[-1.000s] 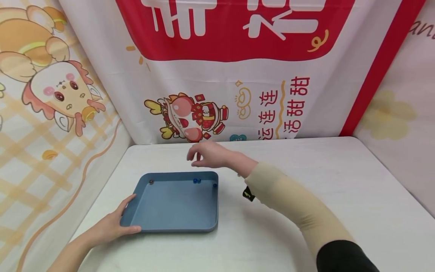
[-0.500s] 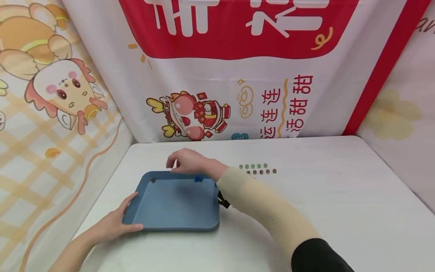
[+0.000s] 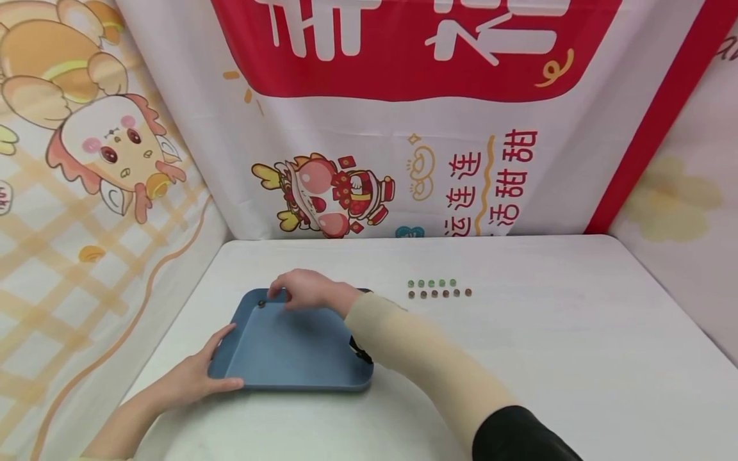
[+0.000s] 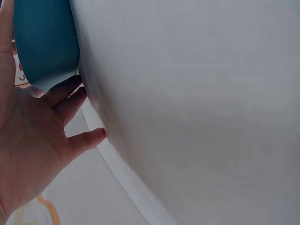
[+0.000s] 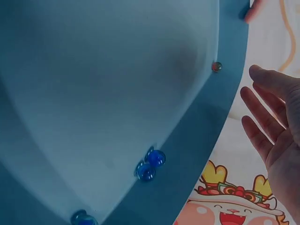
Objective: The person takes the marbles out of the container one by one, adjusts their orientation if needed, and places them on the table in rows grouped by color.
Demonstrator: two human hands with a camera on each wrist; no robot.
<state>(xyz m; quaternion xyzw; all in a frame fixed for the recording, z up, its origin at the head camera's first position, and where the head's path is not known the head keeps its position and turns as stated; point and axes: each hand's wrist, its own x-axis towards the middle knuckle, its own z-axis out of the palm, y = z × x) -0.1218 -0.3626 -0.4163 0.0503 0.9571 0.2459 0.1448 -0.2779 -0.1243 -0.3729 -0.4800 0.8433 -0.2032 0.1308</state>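
A blue rectangular tray (image 3: 288,358) rests on the table. My left hand (image 3: 187,381) holds its near left corner, thumb at the front edge and fingers along the left wall. Over the tray's far side hovers my right hand (image 3: 305,288), fingers loosely bent with nothing between them. Just left of its fingertips, a brownish glass marble (image 3: 261,303) lies in the far left corner. The right wrist view shows that marble (image 5: 216,67) apart from the fingers, plus two touching blue marbles (image 5: 151,165) and another blue marble (image 5: 84,218) along the wall. In the head view my right arm hides the blue ones.
Right of the tray, on the white table (image 3: 548,339), lie a row of green marbles (image 3: 432,283) and, nearer, a row of brownish marbles (image 3: 446,294). Printed cloths stand behind (image 3: 346,128) and on both sides.
My right hand has moved left and down from behind the tray to over its far side, uncovering the marble rows on the table. The left hand keeps its hold on the tray.
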